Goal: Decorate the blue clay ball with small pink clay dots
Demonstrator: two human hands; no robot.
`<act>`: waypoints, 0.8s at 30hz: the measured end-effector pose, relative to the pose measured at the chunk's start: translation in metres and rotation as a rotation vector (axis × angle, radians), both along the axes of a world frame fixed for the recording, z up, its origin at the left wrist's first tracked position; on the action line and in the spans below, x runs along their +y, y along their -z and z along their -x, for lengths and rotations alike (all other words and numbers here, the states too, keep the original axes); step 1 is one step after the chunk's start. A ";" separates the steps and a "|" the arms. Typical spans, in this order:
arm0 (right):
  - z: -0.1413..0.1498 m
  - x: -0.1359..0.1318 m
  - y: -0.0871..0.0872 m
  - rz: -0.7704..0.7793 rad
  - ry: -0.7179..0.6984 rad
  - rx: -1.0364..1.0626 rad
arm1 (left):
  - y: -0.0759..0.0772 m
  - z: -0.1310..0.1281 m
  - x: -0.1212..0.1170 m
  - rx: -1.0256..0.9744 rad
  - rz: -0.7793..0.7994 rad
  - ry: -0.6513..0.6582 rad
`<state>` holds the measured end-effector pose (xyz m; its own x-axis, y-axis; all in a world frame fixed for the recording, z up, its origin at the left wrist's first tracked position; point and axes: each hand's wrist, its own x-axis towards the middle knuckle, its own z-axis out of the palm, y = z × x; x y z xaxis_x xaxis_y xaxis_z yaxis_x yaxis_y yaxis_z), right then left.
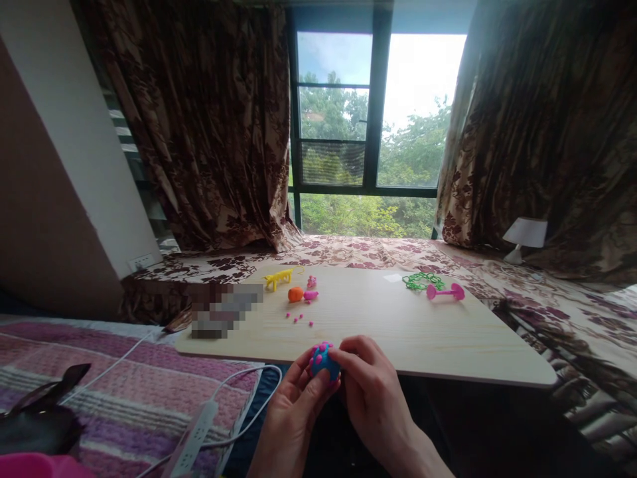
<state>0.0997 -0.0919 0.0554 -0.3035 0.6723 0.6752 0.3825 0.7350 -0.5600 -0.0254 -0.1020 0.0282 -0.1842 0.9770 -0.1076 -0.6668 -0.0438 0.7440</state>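
Note:
A blue ball (325, 365) dotted with pink lumps, which looks like modelling clay, is held just in front of the table's near edge. My left hand (294, 406) is closed around its left side and underside, with the thumb across the front. From the right, my right hand (374, 386) has its fingers curled, and the index fingertip presses on the ball's upper right. Several tiny pink balls (300, 318) lie on the table (388, 332) beyond my hands. Behind them are an orange lump (295, 295) and a pink lump (310, 295) side by side.
A yellow animal-like figure (279, 279) and a small pink figure (312, 281) stand farther back. At the right lie a tangle of green strands (424, 281) and a pink dumbbell-shaped piece (446, 292). A power strip (194, 435) with white cable sits low left. A lamp (525, 234) stands near the window.

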 end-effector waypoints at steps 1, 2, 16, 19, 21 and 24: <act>0.002 0.001 0.002 -0.010 0.003 -0.002 | 0.000 0.000 0.000 -0.004 -0.003 -0.008; 0.003 0.002 0.003 -0.006 -0.010 0.008 | 0.000 0.000 0.000 -0.006 -0.002 -0.011; 0.014 0.094 0.012 0.196 0.077 -0.040 | 0.001 0.065 0.002 -0.073 0.031 -0.117; 0.040 0.122 0.025 0.229 0.104 -0.173 | 0.005 0.068 0.002 -0.095 0.025 -0.126; 0.054 0.132 0.032 0.254 0.144 -0.251 | 0.007 0.068 0.004 -0.109 0.008 -0.119; 0.067 0.138 0.038 0.276 0.201 -0.321 | 0.009 0.067 0.006 -0.142 0.004 -0.093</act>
